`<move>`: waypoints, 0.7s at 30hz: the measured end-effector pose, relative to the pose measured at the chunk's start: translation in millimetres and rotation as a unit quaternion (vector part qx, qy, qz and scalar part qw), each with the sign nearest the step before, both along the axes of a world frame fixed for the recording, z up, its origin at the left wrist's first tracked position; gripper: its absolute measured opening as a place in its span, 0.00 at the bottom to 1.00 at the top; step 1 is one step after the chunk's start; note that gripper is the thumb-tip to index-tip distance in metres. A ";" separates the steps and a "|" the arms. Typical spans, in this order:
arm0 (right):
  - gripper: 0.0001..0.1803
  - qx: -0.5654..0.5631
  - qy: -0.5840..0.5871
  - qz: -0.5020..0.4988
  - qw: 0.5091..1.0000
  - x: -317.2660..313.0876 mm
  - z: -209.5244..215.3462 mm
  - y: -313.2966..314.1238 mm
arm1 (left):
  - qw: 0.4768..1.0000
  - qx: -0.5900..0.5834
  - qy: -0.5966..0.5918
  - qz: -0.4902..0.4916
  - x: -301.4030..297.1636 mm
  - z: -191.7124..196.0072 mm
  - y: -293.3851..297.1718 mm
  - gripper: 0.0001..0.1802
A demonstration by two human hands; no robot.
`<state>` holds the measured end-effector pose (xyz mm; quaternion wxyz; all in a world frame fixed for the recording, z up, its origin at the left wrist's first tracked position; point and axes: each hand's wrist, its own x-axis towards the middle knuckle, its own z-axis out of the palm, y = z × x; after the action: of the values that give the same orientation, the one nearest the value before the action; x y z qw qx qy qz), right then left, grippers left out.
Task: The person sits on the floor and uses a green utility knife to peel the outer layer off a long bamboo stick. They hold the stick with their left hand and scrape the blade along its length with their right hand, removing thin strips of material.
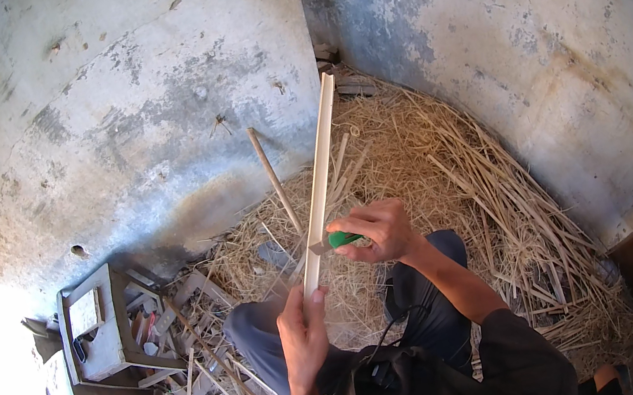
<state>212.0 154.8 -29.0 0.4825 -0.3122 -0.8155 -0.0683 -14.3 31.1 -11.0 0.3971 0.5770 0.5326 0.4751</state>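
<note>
A long, pale strip of split bamboo (320,151) slants up and away from me, its hollow inner face showing. My left hand (303,329) is closed round its near end, just above my left knee. In my right hand (381,230) is a knife with a green handle (344,238), the fingers wrapped round it. The knife's short, broad blade (320,246) lies against the strip a little beyond my left hand. How deep the edge sits in the bamboo, I cannot tell.
Straw-like shavings (399,142) and long thin strips (517,197) are heaped ahead and to the right. A stick (275,179) stands out of the heap. A worn wooden stool-like frame (114,361) lies at left among scraps. Peeling walls (174,96) meet in the corner ahead.
</note>
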 end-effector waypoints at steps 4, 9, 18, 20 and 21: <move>0.15 -0.012 0.035 0.004 0.999 -0.5 1.8 2.4 | 1.000 -0.022 -0.008 0.003 -3.7 -2.5 -6.2 0.13; 0.19 -0.017 0.030 0.001 0.999 3.0 3.0 4.7 | 0.998 -0.056 -0.026 -0.001 -5.8 -5.3 -18.3 0.14; 0.21 -0.034 0.016 0.003 0.999 3.7 0.6 7.5 | 0.995 -0.097 -0.036 -0.009 -20.3 -6.8 -36.5 0.15; 0.22 -0.032 0.100 0.019 0.994 6.0 -3.7 20.5 | 0.995 -0.094 -0.022 -0.014 -24.3 -16.8 -43.1 0.14; 0.23 -0.036 0.097 0.009 0.995 8.8 -1.0 22.8 | 0.995 -0.092 -0.015 -0.017 -25.3 -21.0 -46.0 0.13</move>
<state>220.8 177.6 -30.0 0.5483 -0.3273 -0.7695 -0.0040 -39.6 -14.9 -31.9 0.4646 0.5394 0.5582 0.4262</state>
